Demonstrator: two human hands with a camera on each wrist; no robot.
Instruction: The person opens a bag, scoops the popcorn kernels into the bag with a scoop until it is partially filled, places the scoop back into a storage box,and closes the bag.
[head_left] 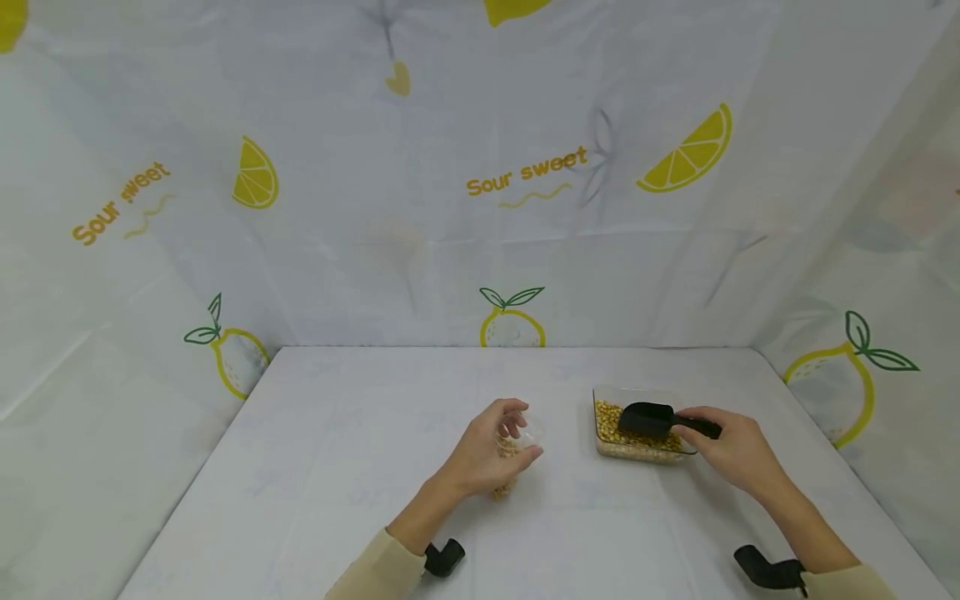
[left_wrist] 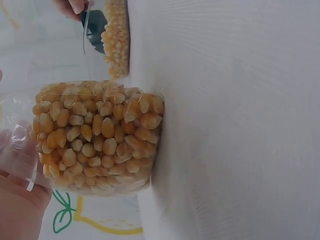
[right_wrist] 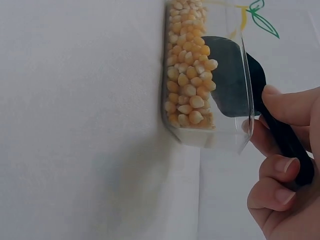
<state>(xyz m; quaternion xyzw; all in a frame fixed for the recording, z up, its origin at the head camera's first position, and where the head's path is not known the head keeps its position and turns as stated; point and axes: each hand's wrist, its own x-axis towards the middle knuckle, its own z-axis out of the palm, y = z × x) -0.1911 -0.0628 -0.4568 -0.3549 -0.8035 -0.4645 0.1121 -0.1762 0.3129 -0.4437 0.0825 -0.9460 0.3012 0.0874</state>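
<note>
My left hand (head_left: 480, 454) curls round the upper part of a clear plastic container (left_wrist: 17, 155). Corn kernels (left_wrist: 95, 132) fill its lower part, and it stands on the white surface. To the right is a clear rectangular box (head_left: 645, 457), also holding corn kernels (right_wrist: 187, 75). My right hand (head_left: 735, 446) grips the handle of a black scoop (head_left: 645, 419). The scoop's blade is inside the box, at the kernels' surface; how much corn it carries cannot be seen.
The white tabletop (head_left: 337, 433) meets a lemon-printed cloth (head_left: 360, 283) at the back and sides. Black curved pieces (head_left: 768, 571) show beside both wrists near the sleeves.
</note>
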